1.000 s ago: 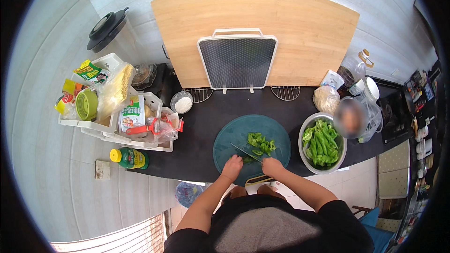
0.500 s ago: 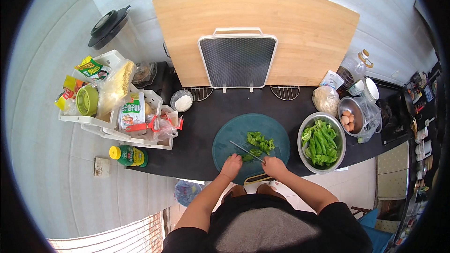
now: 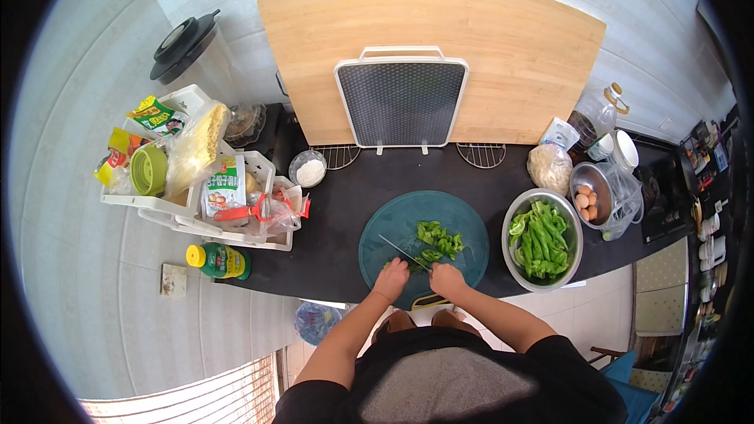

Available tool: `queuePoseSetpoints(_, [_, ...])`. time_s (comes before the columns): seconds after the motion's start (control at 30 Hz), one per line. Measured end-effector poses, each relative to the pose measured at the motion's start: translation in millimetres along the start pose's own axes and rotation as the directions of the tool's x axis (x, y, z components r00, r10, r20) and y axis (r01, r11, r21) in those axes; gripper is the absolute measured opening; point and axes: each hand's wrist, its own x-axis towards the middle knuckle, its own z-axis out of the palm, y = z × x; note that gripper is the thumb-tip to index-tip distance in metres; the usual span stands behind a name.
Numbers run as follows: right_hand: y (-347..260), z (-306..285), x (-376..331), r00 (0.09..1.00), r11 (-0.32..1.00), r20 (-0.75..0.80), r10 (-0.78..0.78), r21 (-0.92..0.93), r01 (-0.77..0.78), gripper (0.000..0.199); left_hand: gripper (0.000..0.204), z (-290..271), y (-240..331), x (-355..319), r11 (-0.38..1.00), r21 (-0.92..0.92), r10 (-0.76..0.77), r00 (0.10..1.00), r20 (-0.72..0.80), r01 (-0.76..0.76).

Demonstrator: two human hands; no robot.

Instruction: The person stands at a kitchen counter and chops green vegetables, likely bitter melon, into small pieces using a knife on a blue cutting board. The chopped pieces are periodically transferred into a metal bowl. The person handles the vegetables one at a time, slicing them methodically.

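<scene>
A round dark green cutting board lies at the counter's front edge. My right hand is closed round the handle of a kitchen knife, its blade slanting up and left across the board. Close to the blade's left side, my left hand has its fingers bent down on a green pepper, mostly hidden under them. Beyond the knife sits a loose pile of cut green pepper pieces. Whole green peppers fill a steel bowl to the right of the board.
Farther right, a smaller bowl holds several eggs. White baskets with packets stand at left, near a yellow-capped bottle and a small bowl of white powder. Behind, a framed board leans on a large wooden board.
The knife has shifted slightly left with my right hand, and its handle end is nearer my left hand. My left hand stays almost in place. The view has moved a little.
</scene>
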Motion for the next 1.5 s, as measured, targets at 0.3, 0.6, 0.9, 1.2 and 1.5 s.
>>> queuePoseSetpoints(0.3, [7.1,-20.9,-18.8,0.999,0.997,0.009,0.054,0.061,-0.054,0.020,0.005,2.3,-1.4,1.6,0.999,0.034,0.001,1.000,0.006,-0.001])
queuePoseSetpoints(0.6, [6.5,-15.2,-4.8,0.988,0.999,0.153,-0.015,-0.037,0.021,0.022,0.005,2.9,-1.5,1.4,1.000,0.020,0.014,1.000,-0.028,-0.014])
queuePoseSetpoints(0.9, [1.5,8.2,1.4,0.999,0.995,-0.028,0.045,0.093,-0.042,0.022,0.016,-10.3,-4.1,-1.9,0.999,-0.039,-0.038,0.991,-0.128,0.033])
queuePoseSetpoints(1.2, [-0.7,-28.4,-21.2,1.000,0.998,-0.001,-0.002,0.058,0.002,0.023,0.024,-17.6,-19.7,-16.5,0.984,-0.146,-0.126,0.980,-0.154,0.104])
queuePoseSetpoints(1.5, [4.3,-17.1,-19.1,0.991,0.999,0.135,0.017,-0.040,-0.011,0.026,0.014,-6.9,-17.4,-12.9,0.993,-0.089,-0.092,0.989,-0.115,0.082])
